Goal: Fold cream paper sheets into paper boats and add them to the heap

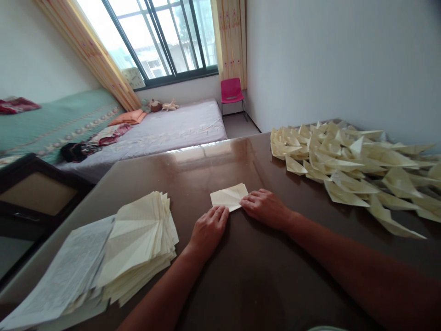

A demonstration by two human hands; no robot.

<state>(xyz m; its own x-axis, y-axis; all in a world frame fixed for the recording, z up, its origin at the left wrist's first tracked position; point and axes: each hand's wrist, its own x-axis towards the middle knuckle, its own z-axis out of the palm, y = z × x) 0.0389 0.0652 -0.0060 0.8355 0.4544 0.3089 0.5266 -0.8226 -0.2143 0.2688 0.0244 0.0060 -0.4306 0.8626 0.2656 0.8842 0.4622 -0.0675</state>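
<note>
A small folded sheet of cream paper [227, 196] lies on the brown table in front of me. My left hand [211, 226] has its fingers bent together on the paper's lower left edge. At the right edge, my right hand [266, 208] grips the same sheet with curled fingers; both thumbs are mostly hidden. Left of my hands sits a thick stack of creased cream sheets [138, 234], with grey-white printed sheets [74, 262] fanned out beside it. A large heap of folded paper boat-like shapes [341, 156] covers the table's right side.
The glossy brown table [193, 177] ends in front of a bed [189, 122] with a lilac sheet. A pink chair [232, 91] stands by the far wall. At the left is a dark cabinet [37, 202]. A pale rim shows at the bottom edge.
</note>
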